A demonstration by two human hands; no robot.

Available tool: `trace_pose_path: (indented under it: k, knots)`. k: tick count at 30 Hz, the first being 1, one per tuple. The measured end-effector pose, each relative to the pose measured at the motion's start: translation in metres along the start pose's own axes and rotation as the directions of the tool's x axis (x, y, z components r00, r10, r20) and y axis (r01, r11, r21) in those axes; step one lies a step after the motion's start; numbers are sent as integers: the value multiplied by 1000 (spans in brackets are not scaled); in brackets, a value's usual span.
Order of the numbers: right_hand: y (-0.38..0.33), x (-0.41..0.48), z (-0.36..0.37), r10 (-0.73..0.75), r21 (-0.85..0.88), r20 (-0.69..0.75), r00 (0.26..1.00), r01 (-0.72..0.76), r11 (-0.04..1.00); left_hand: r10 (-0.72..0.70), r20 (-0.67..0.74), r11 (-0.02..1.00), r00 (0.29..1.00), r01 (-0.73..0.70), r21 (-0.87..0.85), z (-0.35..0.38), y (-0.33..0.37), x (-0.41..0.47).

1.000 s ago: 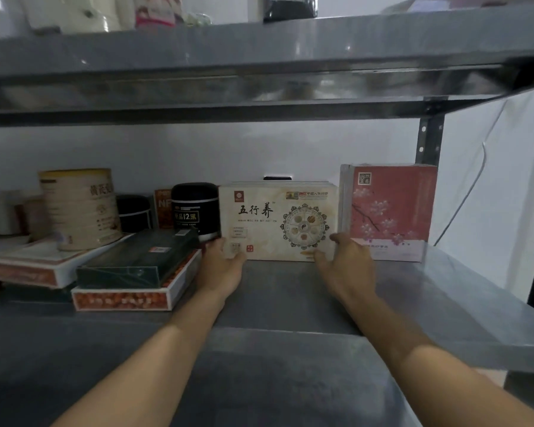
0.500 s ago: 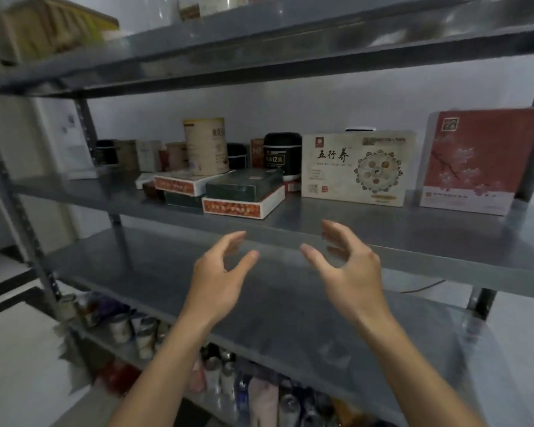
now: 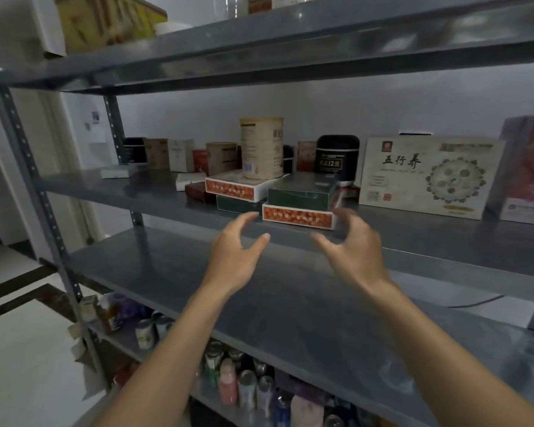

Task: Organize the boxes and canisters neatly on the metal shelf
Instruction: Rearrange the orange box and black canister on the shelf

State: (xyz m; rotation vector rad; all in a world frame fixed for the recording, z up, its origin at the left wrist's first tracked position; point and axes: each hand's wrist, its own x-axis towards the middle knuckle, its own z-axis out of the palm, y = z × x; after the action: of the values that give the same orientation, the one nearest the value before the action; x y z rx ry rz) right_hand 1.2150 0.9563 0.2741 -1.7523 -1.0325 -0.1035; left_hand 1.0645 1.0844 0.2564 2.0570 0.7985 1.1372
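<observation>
Grey wall at the back, and against it stands the metal shelf (image 3: 130,192), several tiers high. On the middle tier, well to the right, a wide cream box (image 3: 426,177) stands upright on its long edge. A pink box (image 3: 530,180) sits just beside it, cut off by the picture's edge. Left of these, a tall beige canister (image 3: 261,147) stands on a flat white box (image 3: 235,188), with a black jar (image 3: 336,158) between the canister and the cream box. Near the front edge a green box (image 3: 299,195) lies flat on a red-and-white box (image 3: 298,216). Both arms reach up from below. The left hand (image 3: 233,257) and the right hand (image 3: 356,251) hover in front of that stack, apart from it. Their fingers are curved and spread, each grip released and holding nothing. Small boxes (image 3: 167,154) line the back on the left, too blurred to read. Bottles (image 3: 247,386) crowd the lowest tier.
</observation>
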Motion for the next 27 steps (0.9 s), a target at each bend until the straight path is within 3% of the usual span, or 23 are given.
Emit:
trace_pose_path:
  k: [4,7,9,12,17,22,27]
  knots:
    - [-6,43,27,177,-35,-54,983,-179,983,213,133,971,968,-224,79,1,-8,52]
    - [-6,66,36,358,-72,-75,931,-363,929,414,240,868,878,-460,187,8,-5,89]
    - [-8,73,34,438,-40,-57,897,-440,897,451,322,799,832,-538,270,15,-3,108]
    - [-10,79,26,521,77,-37,853,-518,852,420,388,743,820,-556,372,26,-3,127]
    - [-6,85,23,574,308,-22,818,-541,783,464,355,731,812,-577,365,36,-12,136]
    - [-4,97,10,671,601,35,741,-552,579,487,331,751,808,-581,313,37,-14,139]
    - [-5,107,6,737,640,103,668,-611,465,480,316,788,818,-560,255,30,-15,141]
